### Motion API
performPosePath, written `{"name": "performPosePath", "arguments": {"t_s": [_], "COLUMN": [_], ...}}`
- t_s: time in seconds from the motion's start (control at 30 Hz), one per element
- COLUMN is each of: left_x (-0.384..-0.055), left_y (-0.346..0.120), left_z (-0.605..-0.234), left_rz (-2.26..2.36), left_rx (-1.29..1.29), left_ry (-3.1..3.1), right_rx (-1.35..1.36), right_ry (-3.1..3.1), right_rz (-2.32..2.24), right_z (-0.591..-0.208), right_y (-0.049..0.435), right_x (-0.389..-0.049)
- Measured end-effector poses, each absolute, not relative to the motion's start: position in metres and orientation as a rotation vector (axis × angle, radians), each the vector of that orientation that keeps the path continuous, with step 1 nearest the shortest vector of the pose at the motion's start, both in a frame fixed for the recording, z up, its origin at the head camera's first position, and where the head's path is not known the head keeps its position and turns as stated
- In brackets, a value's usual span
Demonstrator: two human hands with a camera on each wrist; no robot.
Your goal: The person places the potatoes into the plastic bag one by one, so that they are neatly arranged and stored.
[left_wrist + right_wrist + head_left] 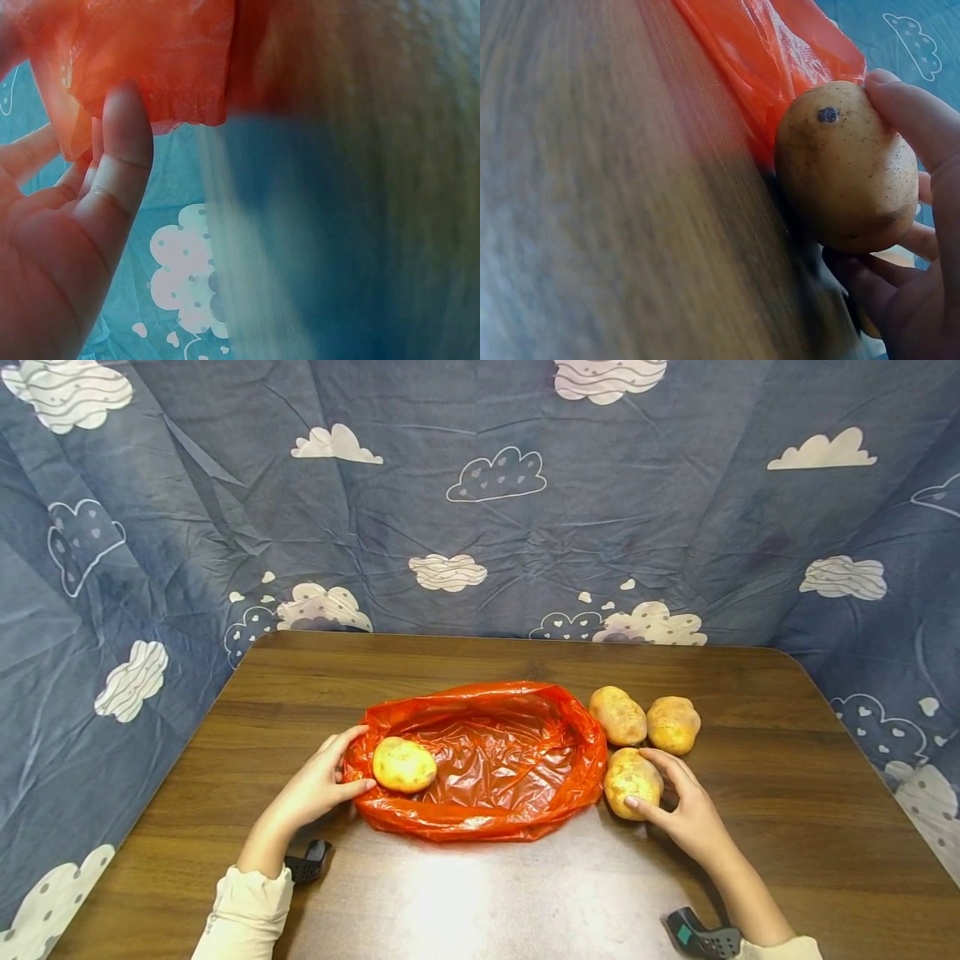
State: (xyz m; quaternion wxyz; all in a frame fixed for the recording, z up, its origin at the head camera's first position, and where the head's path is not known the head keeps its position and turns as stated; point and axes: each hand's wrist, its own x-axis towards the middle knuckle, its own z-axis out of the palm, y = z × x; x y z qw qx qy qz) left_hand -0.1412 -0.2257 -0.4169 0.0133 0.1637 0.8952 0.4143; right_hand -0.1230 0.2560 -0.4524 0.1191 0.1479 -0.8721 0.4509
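A red plastic bag (495,822) lies with its mouth spread wide, and one potato (405,765) rests inside at its left end. My left hand (321,782) holds the bag's left end, thumb at the front and fingers farther back. In the left wrist view, the thumb (127,124) lies against the red plastic (172,60); some fingertips are hidden behind it. Beside the bag's right end, my right hand (686,814) grips another potato (632,783) between thumb and fingers. A dark spot marks this potato (847,172) in the right wrist view.
Two more potatoes, one (618,716) near the bag's right rim and one (673,725) farther right, sit behind the gripped one. All stand on a brown wooden table (247,727). A blue cloth (510,552) with cloud prints hangs behind the table's far edge.
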Motion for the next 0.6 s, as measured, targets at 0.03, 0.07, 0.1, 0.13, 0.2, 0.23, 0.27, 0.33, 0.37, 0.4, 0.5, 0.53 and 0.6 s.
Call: {"name": "performPosePath", "arguments": {"t_s": [0.03,0.07,0.1,0.13,0.2,0.23,0.27,0.33,0.37,0.4,0.5,0.53,0.6], "left_x": [-0.1413,-0.1414,-0.1415,-0.1417,-0.1418,-0.1418,-0.1418,-0.1418,-0.1417,-0.1417,-0.1416,-0.1415,-0.1414], "left_y": [-0.2256,-0.2255,-0.2253,-0.2252,-0.2249,-0.2249,-0.2248,-0.2247,-0.2248,-0.2249,-0.2256,-0.2258,-0.2263], "left_z": [-0.4170,-0.4169,-0.4169,-0.4168,-0.4167,-0.4166,-0.4166,-0.4167,-0.4167,-0.4167,-0.4169,-0.4169,-0.4169], "left_rz": [1.287,1.285,1.284,1.283,1.284,1.285,1.284,1.284,1.284,1.284,1.288,1.291,1.297], "left_rx": [0.509,0.509,0.508,0.507,0.506,0.507,0.508,0.510,0.509,0.510,0.506,0.505,0.504], "left_ry": [2.792,2.793,2.795,2.795,2.795,2.795,2.796,2.797,2.796,2.795,2.789,2.785,2.777], "right_rx": [0.437,0.440,0.446,0.452,0.459,0.463,0.462,0.460,0.457,0.456,0.453,0.455,0.461], "right_ry": [-2.539,-2.527,-2.515,-2.504,-2.482,-2.471,-2.461,-2.445,-2.438,-2.434,-2.425,-2.422,-2.409], "right_rz": [1.324,1.331,1.332,1.335,1.345,1.349,1.356,1.355,1.353,1.346,1.330,1.327,1.341], "right_z": [-0.4525,-0.4523,-0.4520,-0.4516,-0.4505,-0.4501,-0.4496,-0.4488,-0.4485,-0.4483,-0.4480,-0.4481,-0.4483], "right_y": [0.2561,0.2561,0.2560,0.2559,0.2553,0.2551,0.2549,0.2544,0.2542,0.2539,0.2532,0.2529,0.2520], "right_x": [-0.1234,-0.1236,-0.1238,-0.1238,-0.1235,-0.1234,-0.1233,-0.1228,-0.1226,-0.1225,-0.1223,-0.1223,-0.1223]}}
